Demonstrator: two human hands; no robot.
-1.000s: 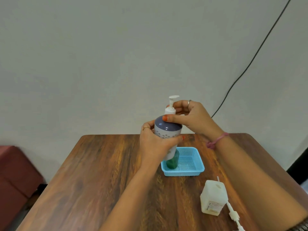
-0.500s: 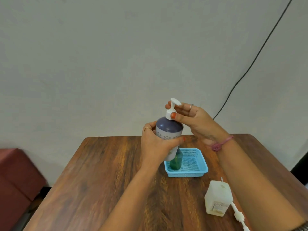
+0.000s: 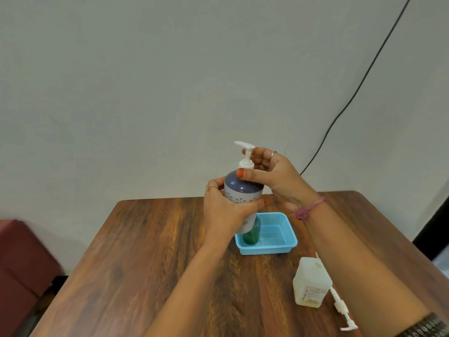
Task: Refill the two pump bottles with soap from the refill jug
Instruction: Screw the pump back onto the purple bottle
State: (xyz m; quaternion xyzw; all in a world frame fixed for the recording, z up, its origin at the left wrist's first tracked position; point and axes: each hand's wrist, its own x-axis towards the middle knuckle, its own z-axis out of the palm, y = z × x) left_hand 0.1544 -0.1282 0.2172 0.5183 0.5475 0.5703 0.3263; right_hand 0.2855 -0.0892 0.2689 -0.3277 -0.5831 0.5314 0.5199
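My left hand (image 3: 222,212) grips the body of a purple-and-white pump bottle (image 3: 240,188) held upright above the table. My right hand (image 3: 274,176) pinches the white pump collar (image 3: 246,164) at the bottle's neck, its thumb on the purple shoulder; the nozzle (image 3: 243,144) points left. A green refill jug (image 3: 251,234) stands in the blue basket (image 3: 279,244), partly hidden behind the held bottle. A second, translucent white bottle (image 3: 312,280) stands open at the front right, with its loose white pump (image 3: 342,310) lying beside it.
The wooden table (image 3: 145,251) fills the lower view, against a pale wall. A black cable (image 3: 364,76) runs down the wall at the right. A red seat (image 3: 21,259) stands left of the table.
The pump nozzle has turned from pointing right to pointing left under my right hand's fingers. The bottle stays in my left hand, raised slightly.
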